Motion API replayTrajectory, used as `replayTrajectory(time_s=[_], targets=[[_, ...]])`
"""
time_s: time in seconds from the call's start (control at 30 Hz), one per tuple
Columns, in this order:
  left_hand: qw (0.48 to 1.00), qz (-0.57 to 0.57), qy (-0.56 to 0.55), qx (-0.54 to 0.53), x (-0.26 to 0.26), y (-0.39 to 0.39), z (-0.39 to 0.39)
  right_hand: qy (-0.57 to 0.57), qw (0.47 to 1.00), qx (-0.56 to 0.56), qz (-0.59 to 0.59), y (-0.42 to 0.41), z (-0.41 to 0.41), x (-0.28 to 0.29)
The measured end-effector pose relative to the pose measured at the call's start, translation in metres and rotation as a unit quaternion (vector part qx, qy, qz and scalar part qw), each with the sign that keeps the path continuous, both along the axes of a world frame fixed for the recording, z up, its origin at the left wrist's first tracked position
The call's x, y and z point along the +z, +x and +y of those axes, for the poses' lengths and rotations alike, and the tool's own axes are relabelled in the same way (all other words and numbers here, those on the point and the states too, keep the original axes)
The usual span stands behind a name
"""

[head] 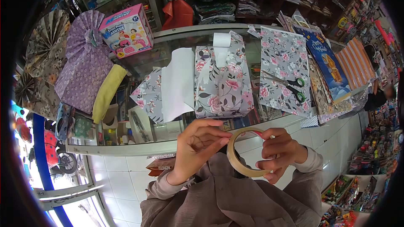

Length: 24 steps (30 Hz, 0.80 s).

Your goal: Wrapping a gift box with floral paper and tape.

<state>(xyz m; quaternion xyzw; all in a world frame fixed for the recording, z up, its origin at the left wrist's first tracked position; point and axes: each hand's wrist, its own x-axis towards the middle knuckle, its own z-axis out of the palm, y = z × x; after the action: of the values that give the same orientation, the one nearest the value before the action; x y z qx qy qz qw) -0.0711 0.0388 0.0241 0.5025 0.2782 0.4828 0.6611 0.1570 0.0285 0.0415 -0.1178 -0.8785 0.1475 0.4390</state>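
Note:
My right hand (281, 153) holds a wide roll of clear adhesive tape (235, 160) by its right side, in front of my chest. Thumb and forefinger of my left hand (199, 148) come together at the roll's upper left rim; whether a loose tape end lies between them is too fine to see. Beyond my hands, a parcel in grey floral wrapping paper (224, 91) stands on the glass counter (123, 149). A white paper roll (222, 40) lies on its top, with a strip hanging down. Left of the parcel is floral paper with a white sheet (178, 85) over it.
Green-handled scissors (292, 88) rest on a flat floral sheet (281, 50) at the right. Beside it are a blue printed bag (328, 66) and an orange-striped pack (356, 61). Leftward stand a pink toy box (126, 33), a purple wrapped parcel (85, 72) and a yellow roll (109, 93).

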Motion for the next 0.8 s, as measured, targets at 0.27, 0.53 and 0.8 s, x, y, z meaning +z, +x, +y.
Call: replayTrajectory(time_s=[0.27,0.53,0.8], targets=[[0.998,-0.020,-0.037,-0.048,-0.004,-0.003,0.003,-0.014,1.000,0.023,-0.008,0.000,-0.003,0.005],[0.971,0.070,0.209,0.088,-0.012,0.009,-0.005,-0.013,0.990,-0.071,-0.119,0.003,-0.007,0.027],[0.934,0.109,0.284,0.189,-0.005,0.006,0.008,-0.104,0.928,-0.259,-0.249,0.003,-0.017,0.055]])
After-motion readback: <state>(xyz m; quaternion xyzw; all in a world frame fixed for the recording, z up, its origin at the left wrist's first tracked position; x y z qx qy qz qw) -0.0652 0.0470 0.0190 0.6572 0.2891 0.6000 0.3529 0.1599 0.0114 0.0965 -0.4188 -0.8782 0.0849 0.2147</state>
